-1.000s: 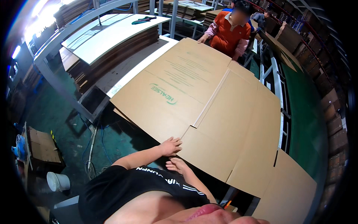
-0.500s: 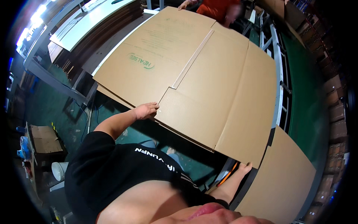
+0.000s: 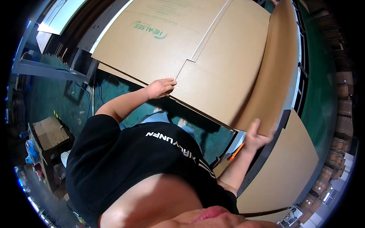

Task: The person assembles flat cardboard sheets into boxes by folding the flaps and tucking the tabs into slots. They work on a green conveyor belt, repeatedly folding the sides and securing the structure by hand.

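Note:
A large flat cardboard box blank (image 3: 224, 72) with green print lies before me on the work surface. My left hand (image 3: 161, 88) rests on its near edge beside the notch, fingers laid over the board. At the near right corner my right hand (image 3: 257, 137) grips the blank's side flap (image 3: 272, 72), thumb on top, the flap lifted and bent up along its crease. At the far end of that flap, a co-worker's hand (image 3: 274, 3) shows in part.
Another cardboard sheet (image 3: 279, 167) lies at the lower right. A green conveyor belt (image 3: 319, 87) runs along the right side, past a metal frame. White panels (image 3: 62, 15) are stacked at the upper left. An open carton (image 3: 50, 133) stands at the left.
The right flap, flat before, is now raised and curling inward with my right hand, which has moved up. My left hand stays at the near edge. The whole view has shifted.

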`<action>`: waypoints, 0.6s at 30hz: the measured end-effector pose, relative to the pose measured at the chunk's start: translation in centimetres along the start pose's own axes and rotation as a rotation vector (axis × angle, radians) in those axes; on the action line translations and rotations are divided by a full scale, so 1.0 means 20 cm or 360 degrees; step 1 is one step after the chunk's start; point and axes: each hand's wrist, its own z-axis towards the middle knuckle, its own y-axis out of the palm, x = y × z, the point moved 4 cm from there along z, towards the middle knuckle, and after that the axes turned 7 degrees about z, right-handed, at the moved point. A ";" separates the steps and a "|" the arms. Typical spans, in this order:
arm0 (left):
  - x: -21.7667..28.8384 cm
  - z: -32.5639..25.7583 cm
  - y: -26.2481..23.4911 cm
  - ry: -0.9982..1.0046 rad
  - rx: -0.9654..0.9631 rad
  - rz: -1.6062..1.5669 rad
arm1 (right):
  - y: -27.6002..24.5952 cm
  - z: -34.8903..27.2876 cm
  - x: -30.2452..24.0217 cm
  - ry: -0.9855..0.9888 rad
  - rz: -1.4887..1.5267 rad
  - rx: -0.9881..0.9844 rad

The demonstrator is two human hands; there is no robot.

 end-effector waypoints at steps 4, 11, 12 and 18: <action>-0.01 -0.02 0.02 -0.0018 0.0079 0.0031 | 0.62 -0.23 -0.14 -0.0355 -0.0227 -0.0839; 0.00 -0.03 0.02 -0.0074 0.0185 -0.0058 | 1.29 -0.76 0.36 -0.0403 -0.0569 -0.1388; 0.00 -0.02 0.03 -0.0101 0.0196 -0.0065 | 1.36 -0.79 0.39 -0.0431 -0.0690 -0.1459; -0.02 -0.02 -0.06 -0.0328 0.0156 -0.0312 | 1.25 -0.70 0.41 -0.0436 -0.0220 -0.1605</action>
